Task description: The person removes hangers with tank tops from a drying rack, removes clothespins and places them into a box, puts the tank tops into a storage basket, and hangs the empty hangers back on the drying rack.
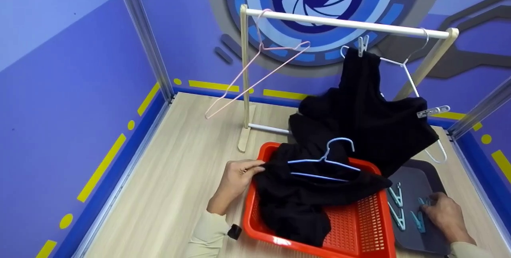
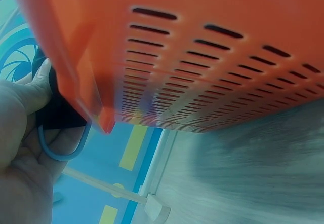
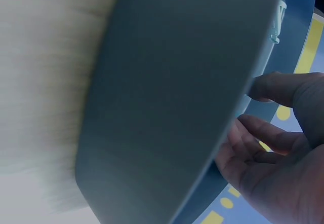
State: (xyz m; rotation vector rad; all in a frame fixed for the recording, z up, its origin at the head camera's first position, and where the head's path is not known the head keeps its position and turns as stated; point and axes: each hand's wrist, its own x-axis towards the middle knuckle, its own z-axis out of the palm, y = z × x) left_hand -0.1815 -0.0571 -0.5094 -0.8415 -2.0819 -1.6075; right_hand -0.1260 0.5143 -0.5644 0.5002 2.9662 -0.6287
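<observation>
A black garment [image 1: 295,194] with a light blue hanger [image 1: 325,160] inside it lies over the red basket [image 1: 251,218]. My left hand [image 1: 238,176] pinches the garment's left edge at the basket's rim. In the left wrist view, the hanger's looped end [image 2: 63,157] pokes out of the black cloth [image 2: 58,110] by the fingers. My right hand [image 1: 447,215] is over the dark grey tray [image 1: 423,240], its thumb and fingers around a teal clothespin [image 1: 424,201] that they mostly hide. Several other teal clothespins [image 1: 417,222] lie in the tray.
Behind the basket stands a rack with a white rail [image 1: 343,21]. A pink hanger [image 1: 255,76] hangs at its left. On the right, a white hanger [image 1: 411,78] carries another black garment [image 1: 363,118], with clear clothespins [image 1: 433,111] clipped on. Purple walls enclose the wooden tabletop [image 1: 171,178].
</observation>
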